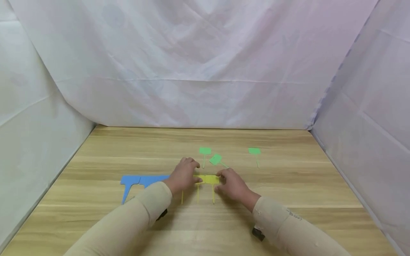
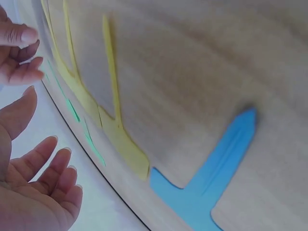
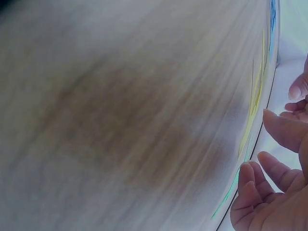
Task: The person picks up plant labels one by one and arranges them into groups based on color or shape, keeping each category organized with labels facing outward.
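Three yellow T-shaped plant labels (image 1: 211, 179) lie edge to edge in a row, stems toward me. My left hand (image 1: 183, 173) hovers over the row's left part, hiding some of it, its fingers loosely bent. My right hand (image 1: 234, 185) is at the row's right end, fingertips right by the last label, thumb and fingers apart. In the left wrist view, the palm of the left hand (image 2: 43, 192) faces the other hand with nothing in it. The right wrist view shows the right hand (image 3: 274, 197) likewise holding nothing. Blue T-shaped plant labels (image 1: 129, 179) continue the row leftward, partly behind my left arm.
Beyond the row lie three green plant labels: one upright to my view (image 1: 205, 150), a slanted one (image 1: 216, 159) close to it, and another (image 1: 254, 151) farther right. White cloth (image 1: 205, 103) hangs behind and along both sides of the wooden table (image 1: 320, 185).
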Motion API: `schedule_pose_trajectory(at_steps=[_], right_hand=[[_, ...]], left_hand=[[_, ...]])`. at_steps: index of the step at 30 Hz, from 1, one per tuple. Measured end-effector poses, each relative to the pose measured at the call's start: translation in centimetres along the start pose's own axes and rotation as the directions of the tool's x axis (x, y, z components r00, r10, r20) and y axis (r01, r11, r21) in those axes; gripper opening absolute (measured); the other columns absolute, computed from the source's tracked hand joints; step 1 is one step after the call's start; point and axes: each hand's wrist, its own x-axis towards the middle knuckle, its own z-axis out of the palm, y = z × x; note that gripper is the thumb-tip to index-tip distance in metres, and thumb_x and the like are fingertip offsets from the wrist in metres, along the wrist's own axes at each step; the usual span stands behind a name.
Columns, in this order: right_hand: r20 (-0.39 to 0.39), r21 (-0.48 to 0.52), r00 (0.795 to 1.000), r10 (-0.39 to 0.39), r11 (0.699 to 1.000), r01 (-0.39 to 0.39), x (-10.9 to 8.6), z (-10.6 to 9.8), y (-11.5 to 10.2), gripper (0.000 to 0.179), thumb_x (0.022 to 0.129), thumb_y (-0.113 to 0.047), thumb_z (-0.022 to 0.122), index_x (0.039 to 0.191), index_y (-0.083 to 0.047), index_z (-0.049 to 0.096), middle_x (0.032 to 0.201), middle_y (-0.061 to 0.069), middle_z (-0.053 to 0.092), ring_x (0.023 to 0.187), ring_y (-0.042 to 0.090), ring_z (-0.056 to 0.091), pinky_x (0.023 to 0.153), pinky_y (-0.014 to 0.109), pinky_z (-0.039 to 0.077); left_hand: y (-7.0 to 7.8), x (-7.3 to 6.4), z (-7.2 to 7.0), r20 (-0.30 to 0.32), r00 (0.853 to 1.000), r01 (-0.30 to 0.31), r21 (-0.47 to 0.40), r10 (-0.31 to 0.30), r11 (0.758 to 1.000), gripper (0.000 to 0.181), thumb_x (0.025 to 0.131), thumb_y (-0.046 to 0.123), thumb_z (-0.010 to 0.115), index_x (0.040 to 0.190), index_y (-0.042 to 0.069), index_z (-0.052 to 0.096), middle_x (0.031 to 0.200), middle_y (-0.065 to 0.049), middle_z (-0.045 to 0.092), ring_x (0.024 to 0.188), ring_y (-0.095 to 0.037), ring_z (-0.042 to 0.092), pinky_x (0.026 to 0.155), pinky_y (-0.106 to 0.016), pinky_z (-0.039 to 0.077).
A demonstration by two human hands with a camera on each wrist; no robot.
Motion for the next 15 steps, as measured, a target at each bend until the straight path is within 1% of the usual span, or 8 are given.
schedule_pose_trajectory(at_steps=[6,9,15], right_hand=[[-0.007,-0.022,0.999,-0.047,0.999,0.047,-0.2,0.4,0.1,0.038,0.082,-0.011,0.077,0.116,-0.002,0.063,0.109,0.009,0.057,0.102,0.024,0.055,0.092,0.044,0.045],[-0.006,-0.034,0.998,-0.057,0.998,0.056,-0.3,0.6,0.1,0.037,0.082,-0.011,0.077,0.115,-0.002,0.063,0.11,0.009,0.058,0.103,0.024,0.056,0.092,0.043,0.046],[-0.001,-0.07,0.997,-0.08,0.994,0.08,-0.5,0.8,0.1,0.037,0.081,-0.012,0.078,0.114,-0.003,0.064,0.114,0.01,0.06,0.109,0.028,0.055,0.096,0.044,0.045]], left_hand=[[-0.4,0.6,-0.7,0.001,0.999,0.039,-0.061,-0.039,0.997,0.044,0.085,0.022,0.075,0.12,0.0,0.06,0.122,-0.013,0.055,0.113,-0.03,0.044,0.098,-0.045,0.04],[-0.6,1.2,-1.0,-0.008,0.998,0.062,-0.087,-0.063,0.994,0.044,0.086,0.021,0.074,0.122,0.0,0.06,0.126,-0.015,0.053,0.116,-0.031,0.043,0.099,-0.046,0.041],[-1.2,2.5,-1.6,0.001,0.996,0.094,-0.115,-0.094,0.989,0.045,0.088,0.019,0.072,0.126,-0.002,0.058,0.131,-0.018,0.051,0.121,-0.034,0.041,0.1,-0.046,0.041]])
